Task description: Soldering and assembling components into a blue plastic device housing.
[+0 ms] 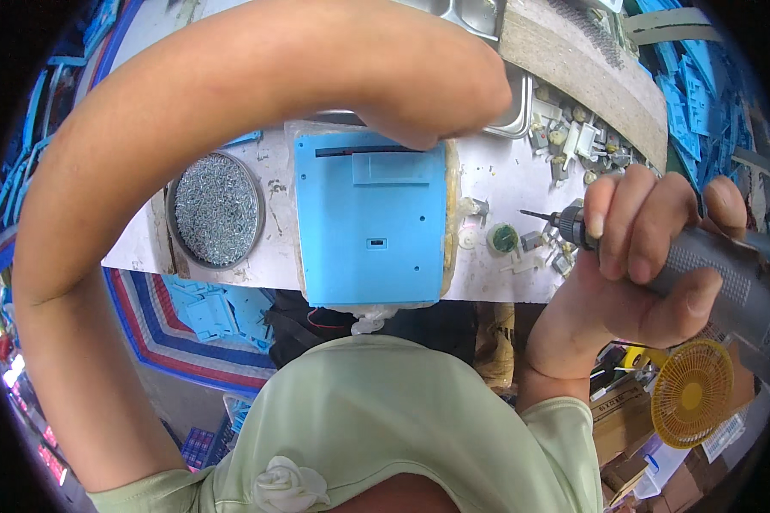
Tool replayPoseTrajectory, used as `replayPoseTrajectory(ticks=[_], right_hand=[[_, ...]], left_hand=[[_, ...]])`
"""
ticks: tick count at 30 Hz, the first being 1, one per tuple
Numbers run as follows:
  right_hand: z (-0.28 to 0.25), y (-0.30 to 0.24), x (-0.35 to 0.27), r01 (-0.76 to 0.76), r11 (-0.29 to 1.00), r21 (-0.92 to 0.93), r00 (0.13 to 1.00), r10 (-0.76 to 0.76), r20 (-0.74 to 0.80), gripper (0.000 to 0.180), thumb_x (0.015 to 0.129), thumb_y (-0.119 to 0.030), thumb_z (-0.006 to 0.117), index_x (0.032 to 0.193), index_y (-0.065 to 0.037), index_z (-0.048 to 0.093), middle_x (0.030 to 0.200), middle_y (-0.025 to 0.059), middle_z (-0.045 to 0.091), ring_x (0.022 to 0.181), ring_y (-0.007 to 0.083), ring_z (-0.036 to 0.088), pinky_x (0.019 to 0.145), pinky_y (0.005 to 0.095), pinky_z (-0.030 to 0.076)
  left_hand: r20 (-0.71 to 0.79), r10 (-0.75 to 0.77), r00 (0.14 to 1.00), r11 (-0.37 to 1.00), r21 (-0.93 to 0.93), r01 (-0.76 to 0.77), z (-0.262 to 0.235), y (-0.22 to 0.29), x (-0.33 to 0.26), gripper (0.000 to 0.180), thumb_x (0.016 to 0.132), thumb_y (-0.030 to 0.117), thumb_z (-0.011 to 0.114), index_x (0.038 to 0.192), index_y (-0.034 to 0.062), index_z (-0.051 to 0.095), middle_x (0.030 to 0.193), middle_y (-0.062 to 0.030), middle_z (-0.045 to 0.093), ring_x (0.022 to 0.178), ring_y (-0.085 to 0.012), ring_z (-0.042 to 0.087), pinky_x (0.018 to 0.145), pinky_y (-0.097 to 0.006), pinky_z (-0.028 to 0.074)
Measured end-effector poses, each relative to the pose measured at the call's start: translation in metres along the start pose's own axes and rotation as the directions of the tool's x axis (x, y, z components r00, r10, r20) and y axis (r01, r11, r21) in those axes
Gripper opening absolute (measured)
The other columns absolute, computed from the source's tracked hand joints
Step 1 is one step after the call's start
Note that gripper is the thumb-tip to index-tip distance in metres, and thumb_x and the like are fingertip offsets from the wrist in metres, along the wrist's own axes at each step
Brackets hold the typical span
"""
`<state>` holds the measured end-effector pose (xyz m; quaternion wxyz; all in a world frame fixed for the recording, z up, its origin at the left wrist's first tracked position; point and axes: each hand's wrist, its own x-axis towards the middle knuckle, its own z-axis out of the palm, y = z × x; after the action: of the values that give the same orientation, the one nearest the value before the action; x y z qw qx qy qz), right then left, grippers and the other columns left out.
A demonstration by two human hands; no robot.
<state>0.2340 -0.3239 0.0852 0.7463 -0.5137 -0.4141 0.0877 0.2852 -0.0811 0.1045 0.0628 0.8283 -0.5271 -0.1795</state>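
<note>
My right hand [650, 231] is wrapped round a grey electric screwdriver [701, 274]. Its thin bit points left, above the table and apart from the panel. A light-blue plastic panel [342, 231] lies flat on a wrapped pad in front of me, with a long slot near its far edge and a small rectangular opening near the middle. My left arm arches across the far side of the table. At its end, my left hand [453, 85] is over the panel's far right corner, beside a metal tray [519, 111]; its fingers are hidden from this view.
Left of the panel stands a round tin of small screws [218, 209]. Small grey and white parts [582, 141] lie heaped at the far right, beside a curved board [590, 85]. A green-topped round piece [503, 238] is near the panel. A yellow fan [691, 393] stands lower right.
</note>
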Motion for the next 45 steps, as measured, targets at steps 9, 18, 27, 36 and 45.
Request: replayPoseTrajectory(ticks=[9,18,27,36,45], right_hand=[[0.015,0.002,-0.012,0.033,0.998,0.047,0.999,-0.032,-0.01,0.054,0.101,-0.038,0.058,0.146,-0.01,0.047,0.073,-0.0022,0.05,0.063,0.0109,0.047,0.065,0.0319,0.044],[0.048,0.002,-0.006,0.019,0.985,0.171,0.998,-0.01,-0.056,0.051,0.097,-0.04,0.066,0.137,-0.012,0.053,0.073,-0.0033,0.054,0.063,0.0098,0.051,0.066,0.0304,0.048],[0.096,-0.016,0.011,0.136,0.899,0.417,0.986,-0.083,-0.143,0.046,0.089,-0.035,0.076,0.127,-0.014,0.06,0.07,-0.0045,0.061,0.06,0.0068,0.059,0.063,0.0249,0.053],[0.107,-0.023,0.003,0.044,0.931,0.362,0.982,0.026,-0.189,0.046,0.091,-0.036,0.077,0.128,-0.014,0.06,0.069,-0.0046,0.06,0.059,0.0078,0.058,0.062,0.0256,0.053],[0.084,-0.016,0.003,-0.031,0.948,0.317,0.999,0.021,0.033,0.049,0.095,-0.042,0.072,0.134,-0.017,0.056,0.075,-0.0044,0.061,0.064,0.0076,0.058,0.067,0.0263,0.052]], left_hand=[[-0.607,-0.356,0.711,0.907,-0.408,0.106,0.067,0.027,-0.085,0.008,0.082,0.004,0.075,0.091,0.003,0.075,0.092,-0.0121,0.076,0.079,-0.0233,0.073,0.072,-0.033,0.058],[-0.546,-0.738,0.397,0.566,-0.821,-0.076,0.14,0.135,-0.081,0.011,0.083,-0.004,0.072,0.093,-0.0011,0.073,0.098,-0.0172,0.076,0.078,-0.0218,0.073,0.067,-0.03,0.057],[-0.297,-0.79,0.537,-0.138,-0.767,-0.627,0.154,0.164,-0.065,0.014,0.097,0.003,0.065,0.106,-0.0036,0.072,0.109,-0.0209,0.072,0.057,-0.0088,0.057,0.051,-0.021,0.047],[-0.308,-0.798,0.519,-0.131,-0.751,-0.648,0.156,0.168,-0.061,0.012,0.096,0.005,0.068,0.104,-0.0025,0.074,0.109,-0.0196,0.071,0.058,-0.0077,0.056,0.05,-0.02,0.045],[-0.723,-0.629,0.286,0.725,-0.678,-0.119,0.146,0.157,-0.069,0.016,0.088,-0.002,0.07,0.103,-0.0014,0.074,0.099,-0.0147,0.075,0.085,-0.0234,0.072,0.076,-0.031,0.057]])
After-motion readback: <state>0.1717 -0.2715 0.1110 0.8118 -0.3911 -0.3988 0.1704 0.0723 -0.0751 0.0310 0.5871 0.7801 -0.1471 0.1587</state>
